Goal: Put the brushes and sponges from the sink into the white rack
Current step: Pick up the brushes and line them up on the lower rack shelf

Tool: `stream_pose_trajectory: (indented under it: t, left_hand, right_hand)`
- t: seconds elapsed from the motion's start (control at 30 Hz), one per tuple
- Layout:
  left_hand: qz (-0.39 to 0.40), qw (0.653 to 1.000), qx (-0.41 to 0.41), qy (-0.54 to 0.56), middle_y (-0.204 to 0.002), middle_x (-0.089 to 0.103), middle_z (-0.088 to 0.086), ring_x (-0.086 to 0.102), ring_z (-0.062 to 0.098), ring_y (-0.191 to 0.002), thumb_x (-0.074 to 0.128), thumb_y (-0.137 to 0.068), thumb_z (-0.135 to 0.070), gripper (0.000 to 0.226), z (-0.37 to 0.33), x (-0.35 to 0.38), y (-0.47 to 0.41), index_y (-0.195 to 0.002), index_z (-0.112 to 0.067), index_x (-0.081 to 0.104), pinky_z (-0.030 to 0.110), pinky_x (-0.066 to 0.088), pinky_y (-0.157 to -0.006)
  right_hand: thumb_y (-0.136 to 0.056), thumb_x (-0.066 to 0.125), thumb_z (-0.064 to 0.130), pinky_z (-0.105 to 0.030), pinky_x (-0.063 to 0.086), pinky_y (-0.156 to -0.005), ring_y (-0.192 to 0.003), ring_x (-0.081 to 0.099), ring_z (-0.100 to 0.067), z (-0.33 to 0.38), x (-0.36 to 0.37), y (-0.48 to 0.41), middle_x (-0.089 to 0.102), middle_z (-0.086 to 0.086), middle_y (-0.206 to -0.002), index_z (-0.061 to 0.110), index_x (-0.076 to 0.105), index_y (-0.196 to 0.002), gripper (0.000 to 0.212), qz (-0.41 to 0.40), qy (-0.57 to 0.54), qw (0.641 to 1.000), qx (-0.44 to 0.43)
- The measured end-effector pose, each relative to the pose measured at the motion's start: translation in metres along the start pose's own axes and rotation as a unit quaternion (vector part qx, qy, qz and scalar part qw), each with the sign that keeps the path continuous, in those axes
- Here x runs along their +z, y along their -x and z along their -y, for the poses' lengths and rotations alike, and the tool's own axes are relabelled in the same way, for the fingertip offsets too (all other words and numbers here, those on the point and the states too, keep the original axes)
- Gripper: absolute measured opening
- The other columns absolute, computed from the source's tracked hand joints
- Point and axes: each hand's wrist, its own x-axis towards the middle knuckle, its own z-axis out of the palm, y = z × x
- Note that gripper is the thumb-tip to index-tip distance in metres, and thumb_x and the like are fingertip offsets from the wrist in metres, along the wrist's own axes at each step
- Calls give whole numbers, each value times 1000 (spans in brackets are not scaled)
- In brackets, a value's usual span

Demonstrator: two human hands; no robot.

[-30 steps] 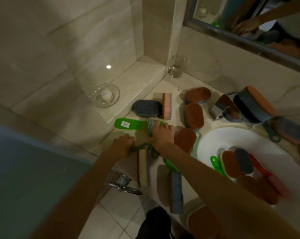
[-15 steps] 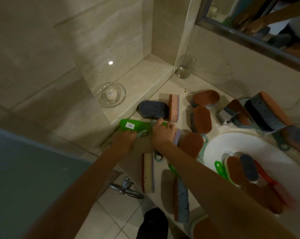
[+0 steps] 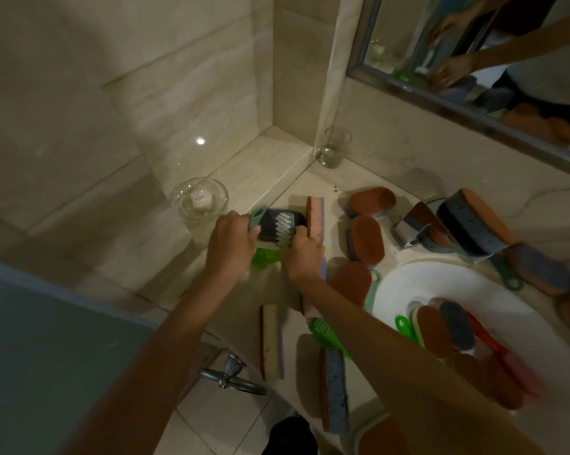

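My left hand (image 3: 231, 247) grips the teal handle of a white-bristled brush (image 3: 283, 228), and my right hand (image 3: 303, 257) holds its bristle end. The brush hangs just above a dark grey sponge (image 3: 298, 219) and a green brush (image 3: 265, 256) on the counter. A pink sponge (image 3: 314, 218) stands on edge right behind. The white sink (image 3: 405, 277) at the right holds a green brush (image 3: 401, 323), an orange sponge (image 3: 434, 331), a blue-grey sponge (image 3: 457, 325) and a red brush (image 3: 503, 356). I cannot make out a white rack.
Several sponges stand or lie on the counter around the sink, with a chrome tap (image 3: 418, 226) behind it. A drinking glass (image 3: 334, 149) stands in the corner, a glass bowl (image 3: 200, 200) on the lower ledge. A mirror (image 3: 473, 60) hangs above, a towel ring (image 3: 232, 379) below the counter.
Both hands moved from the counter's front edge toward the back wall. They now hold the teal-handled brush lifted over the grey sponge and green brush.
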Motion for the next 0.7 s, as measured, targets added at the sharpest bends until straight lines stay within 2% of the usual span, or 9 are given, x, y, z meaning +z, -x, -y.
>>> stream_pose_trajectory:
  t: [0.13, 0.2, 0.27, 0.37, 0.47, 0.5, 0.57, 0.6, 0.7]
  left_hand:
    - [-59, 993, 22, 97, -99, 55, 15, 53, 20, -86, 51, -94, -17, 25, -43, -15, -2, -100, 4, 62, 23, 35, -71]
    - [-89, 984, 50, 147, -94, 63, 17, 62, 25, -85, 55, -92, -19, 22, -70, -18, 1, -94, 1, 64, 27, 41, -69]
    - [-93, 975, 68, 189, -89, 68, 18, 64, 31, -85, 58, -89, -18, 18, -99, -17, 9, -89, -1, 66, 34, 48, -74]
    - [-23, 965, 90, 245, -77, 69, 20, 66, 33, -75, 62, -83, -18, 17, -141, -4, 25, -74, -4, 61, 42, 54, -74]
    - [94, 942, 106, 304, -69, 67, 18, 71, 29, -65, 64, -82, -16, 16, -188, 19, 50, -67, -12, 62, 49, 59, -67]
    - [122, 935, 118, 312, -66, 65, 18, 70, 25, -59, 65, -83, -12, 15, -204, 30, 61, -68, -9, 62, 46, 60, -61]
    - [179, 926, 167, 288, -65, 63, 19, 66, 13, -45, 64, -84, -9, 14, -239, 52, 87, -74, 0, 60, 31, 59, -49]
    - [204, 920, 193, 275, -66, 63, 21, 65, 12, -45, 64, -85, -10, 16, -255, 64, 101, -74, 1, 59, 29, 58, -48]
    - [238, 907, 268, 219, -74, 67, 24, 68, 32, -68, 64, -83, -16, 18, -302, 99, 140, -79, 2, 63, 42, 57, -62]
  right_hand:
    - [-92, 47, 9, -46, 50, -82, -98, 62, -38, 1, -48, 4, 64, -21, -110, 1, 43, -124, 33, -78, -176, 981, 1]
    - [-92, 48, 9, -49, 52, -81, -93, 64, -36, -9, -76, 9, 65, -16, -102, 3, 45, -117, 26, -114, -231, 966, 11]
    - [-91, 49, 9, -49, 52, -78, -89, 64, -33, -29, -104, 18, 65, -15, -100, 6, 46, -113, 23, -160, -253, 954, 11]
    - [-90, 52, 8, -43, 51, -69, -78, 59, -28, -72, -145, 40, 65, -18, -95, 7, 48, -109, 19, -236, -246, 940, 14]
    - [-88, 52, 8, -53, 52, -70, -79, 61, -32, -121, -179, 74, 62, -9, -89, 12, 47, -108, 20, -315, -238, 917, 53]
    - [-88, 52, 6, -51, 52, -70, -77, 59, -31, -138, -189, 87, 60, -4, -85, 11, 48, -108, 22, -345, -233, 907, 63]
    - [-88, 50, 3, -43, 48, -67, -72, 55, -26, -172, -208, 116, 55, 1, -77, 8, 48, -109, 22, -395, -225, 887, 79]
    - [-89, 49, 3, -42, 45, -66, -71, 55, -26, -189, -217, 131, 55, 0, -77, 7, 47, -110, 22, -412, -221, 879, 93]
    - [-89, 49, 4, -46, 48, -66, -71, 57, -27, -238, -242, 171, 55, 0, -78, 10, 47, -110, 22, -441, -220, 858, 142]
